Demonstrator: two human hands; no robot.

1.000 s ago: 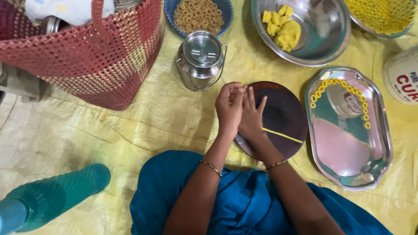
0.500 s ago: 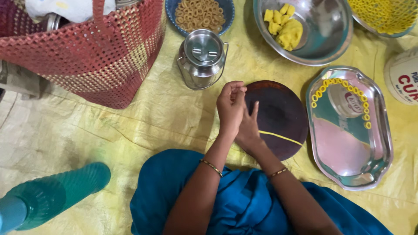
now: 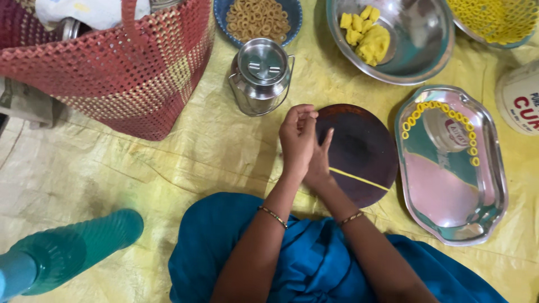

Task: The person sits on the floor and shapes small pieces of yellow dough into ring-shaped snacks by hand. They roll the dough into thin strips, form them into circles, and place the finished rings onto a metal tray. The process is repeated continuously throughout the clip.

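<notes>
My left hand (image 3: 297, 140) and my right hand (image 3: 320, 168) are pressed palm to palm over the left edge of a dark round board (image 3: 362, 140). A thin yellow dough strand (image 3: 359, 178) comes out from between them and lies across the board toward the right. The left fingers are curled on top; the right fingers point away from me underneath. A steel oval tray (image 3: 449, 191) to the right carries a curved row of small yellow dough rings (image 3: 438, 106). A steel bowl (image 3: 415, 62) behind the board holds yellow dough lumps (image 3: 368, 36).
A lidded steel can (image 3: 261, 76) stands just left of the board. A red woven basket (image 3: 112, 73) fills the far left. A blue bowl of fried rings (image 3: 258, 17), a dish of yellow rings (image 3: 494, 19), a white tub (image 3: 519, 98) and a green plastic cup (image 3: 73, 252) lie around.
My right hand has slid back toward me against the left palm, and the dough strand has shifted slightly on the board. The left hand has stayed in place.
</notes>
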